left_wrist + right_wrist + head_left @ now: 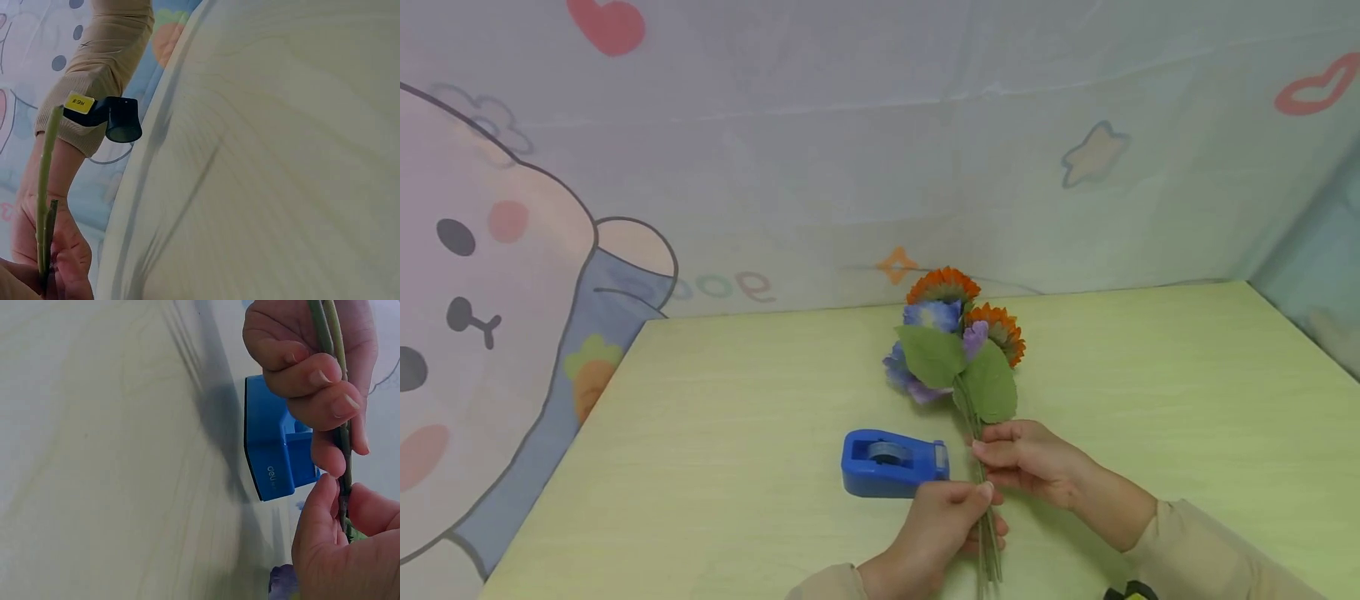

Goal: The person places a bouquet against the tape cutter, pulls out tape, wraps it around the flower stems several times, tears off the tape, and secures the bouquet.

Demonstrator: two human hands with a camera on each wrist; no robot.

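A bunch of artificial flowers [942, 315], orange and blue-purple heads with green leaves, points toward the back of the table. Its thin green stems [992, 554] run down through both hands. My left hand [943, 529] grips them lower down, its fingers curled round them in the right wrist view. Just above it, my right hand [1041, 462] pinches the stems between thumb and fingers below the leaves. Left of the stems stands a blue tape dispenser [880, 483] holding a roll of clear tape, with the left hand close in front of it.
The pale wood-grain table [715, 467] reaches back to a printed cloth backdrop [820, 150] with a cartoon bear on the left. A black wrist camera [124, 119] with a yellow label sits on the right sleeve.
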